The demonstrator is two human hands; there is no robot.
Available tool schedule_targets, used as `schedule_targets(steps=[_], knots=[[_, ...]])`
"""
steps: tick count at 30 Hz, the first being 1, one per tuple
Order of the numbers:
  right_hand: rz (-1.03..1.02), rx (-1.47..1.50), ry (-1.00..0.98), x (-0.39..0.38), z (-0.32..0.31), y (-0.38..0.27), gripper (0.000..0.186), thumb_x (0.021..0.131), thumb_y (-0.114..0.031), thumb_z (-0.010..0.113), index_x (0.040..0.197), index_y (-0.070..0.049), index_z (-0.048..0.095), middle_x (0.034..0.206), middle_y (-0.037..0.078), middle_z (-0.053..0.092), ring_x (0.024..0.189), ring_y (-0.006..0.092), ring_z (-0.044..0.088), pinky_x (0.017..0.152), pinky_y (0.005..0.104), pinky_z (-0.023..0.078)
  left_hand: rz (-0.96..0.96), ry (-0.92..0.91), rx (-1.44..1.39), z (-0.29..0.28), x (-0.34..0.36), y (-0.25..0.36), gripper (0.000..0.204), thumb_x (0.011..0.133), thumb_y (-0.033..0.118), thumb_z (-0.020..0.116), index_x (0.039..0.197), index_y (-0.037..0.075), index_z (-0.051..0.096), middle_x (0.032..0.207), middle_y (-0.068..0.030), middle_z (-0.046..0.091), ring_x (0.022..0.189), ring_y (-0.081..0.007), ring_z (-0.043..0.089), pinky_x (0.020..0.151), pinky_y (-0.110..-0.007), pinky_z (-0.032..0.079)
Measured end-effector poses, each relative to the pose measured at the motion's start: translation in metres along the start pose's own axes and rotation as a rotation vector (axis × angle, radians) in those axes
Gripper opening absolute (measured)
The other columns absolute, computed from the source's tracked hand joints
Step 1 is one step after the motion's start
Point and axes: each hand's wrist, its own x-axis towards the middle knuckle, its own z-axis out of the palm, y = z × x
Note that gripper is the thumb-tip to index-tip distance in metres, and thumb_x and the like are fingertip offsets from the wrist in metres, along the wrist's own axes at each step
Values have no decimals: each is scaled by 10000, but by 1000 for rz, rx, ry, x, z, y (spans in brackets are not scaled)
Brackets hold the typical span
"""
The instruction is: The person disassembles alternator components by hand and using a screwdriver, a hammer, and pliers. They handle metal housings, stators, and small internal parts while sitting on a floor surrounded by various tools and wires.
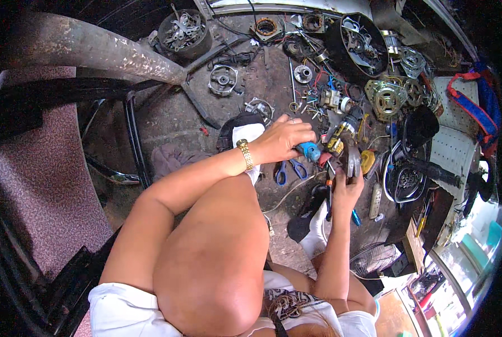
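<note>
Both hands meet at about two o'clock from the raised knee (pixel 217 253), low over a dirty workshop floor (pixel 172 121). The left hand (pixel 285 139) comes in on a long forearm running from seven o'clock up to the centre, a gold watch (pixel 245 154) on its wrist; its fingers curl shut around the blue handle of a screwdriver (pixel 309 150), knuckles up. The right hand (pixel 346 188) rises almost straight from six o'clock, palm up, fingers closed on the lower end of a grey metal part (pixel 353 158) that stands just right of the blue handle, nearly touching it. Whether the tool's tip meets the part is hidden by the fingers.

Blue-handled scissors (pixel 289 170) lie directly below the left hand, at its six o'clock. Motor parts (pixel 387 98), wires and screws crowd the floor from twelve to three o'clock of the hands, close in. A black fan guard (pixel 408 180) sits just at three o'clock of the right hand. Open floor lies at nine to eleven o'clock, bounded by a rusty metal pipe (pixel 99 48) slanting across the upper left.
</note>
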Motion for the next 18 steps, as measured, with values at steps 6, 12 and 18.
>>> schedule_targets(steps=[6, 12, 18], knots=[[77, 22, 7, -7, -6, -3, 231, 779, 11, 595, 1001, 28, 536, 872, 45, 557, 785, 125, 500, 735, 260, 417, 14, 20, -10, 1, 1, 0, 364, 607, 114, 672, 942, 146, 534, 871, -21, 506, 900, -220, 507, 725, -362, 329], [-12, -30, -2, -14, -5, -20, 237, 778, 15, 585, 1011, 26, 539, 879, 43, 556, 805, 131, 505, 759, 266, 412, 8, 43, -19, 0, 0, 0, 361, 610, 105, 668, 943, 142, 535, 876, -20, 515, 919, -217, 515, 724, -365, 333], [33, -32, -3, -18, -14, -22, 235, 781, 6, 582, 1012, 21, 537, 853, 31, 542, 761, 121, 499, 696, 259, 419, -14, 43, -79, 0, 4, 0, 341, 606, 107, 674, 920, 133, 544, 868, -22, 542, 901, -218, 534, 729, -369, 347]])
